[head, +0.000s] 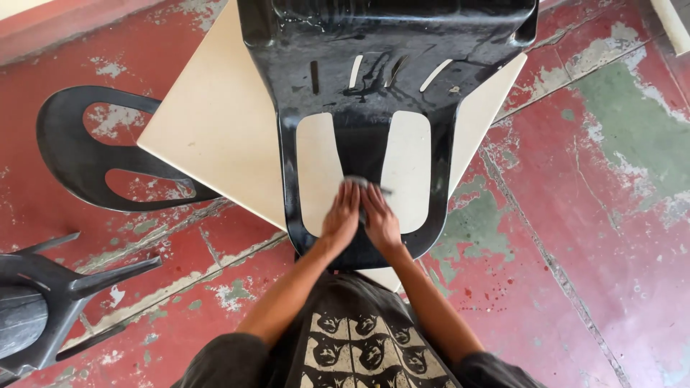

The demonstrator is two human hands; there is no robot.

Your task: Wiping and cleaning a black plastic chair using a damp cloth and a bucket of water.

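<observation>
A black plastic chair point(374, 65) lies on a cream table point(215, 122), its backrest toward me and its surface wet and shiny. My left hand point(341, 215) and my right hand point(381, 219) press side by side on the central bar of the backrest. Both hands bear on a small dark grey cloth or pad point(368, 184) whose edge shows just beyond the fingertips. The two cut-out openings of the backrest flank the hands.
A second black chair point(86, 147) stands left of the table. An overturned black chair point(43, 302) lies at the lower left with legs pointing right. The floor point(575, 215) is worn red paint with grey-green patches. A pale edge point(675, 25) shows top right.
</observation>
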